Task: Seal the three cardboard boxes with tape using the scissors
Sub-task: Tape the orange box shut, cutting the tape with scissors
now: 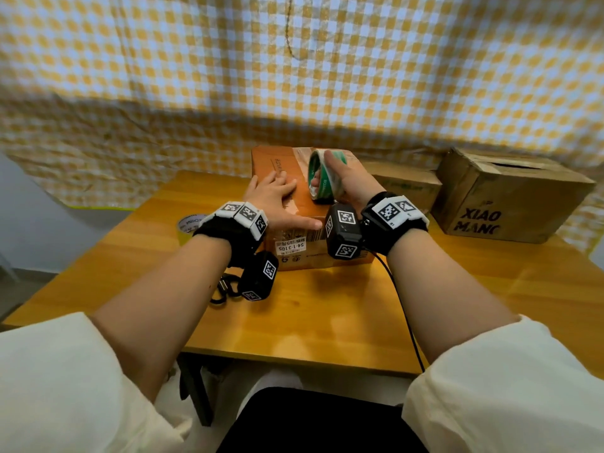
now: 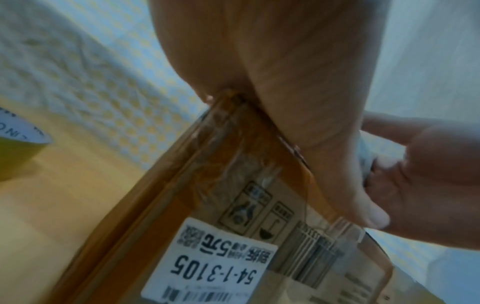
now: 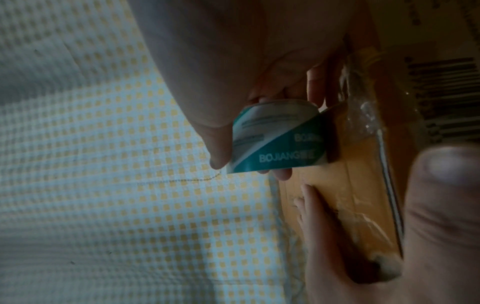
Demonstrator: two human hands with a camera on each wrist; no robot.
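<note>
Head view, frame centre: left hand (image 1: 277,199) flat, fingers straight, pressing box (image 1: 287,165) top; right hand (image 1: 346,181) grip closed around tape roll (image 1: 323,178).

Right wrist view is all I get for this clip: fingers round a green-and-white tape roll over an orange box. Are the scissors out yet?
Observer: Yes. The scissors lie on the table by the left forearm, partly behind the wrist camera. The left hand lies flat on the orange box, and the right hand grips only the tape roll.
Operator: And the other two boxes?
Observer: Both stand right of the orange one: a low box and a taller box printed XIAO MANG, with a gap between its top flaps.
Operator: Any spare tape?
Observer: A yellowish second roll lies left of the orange box.
</note>
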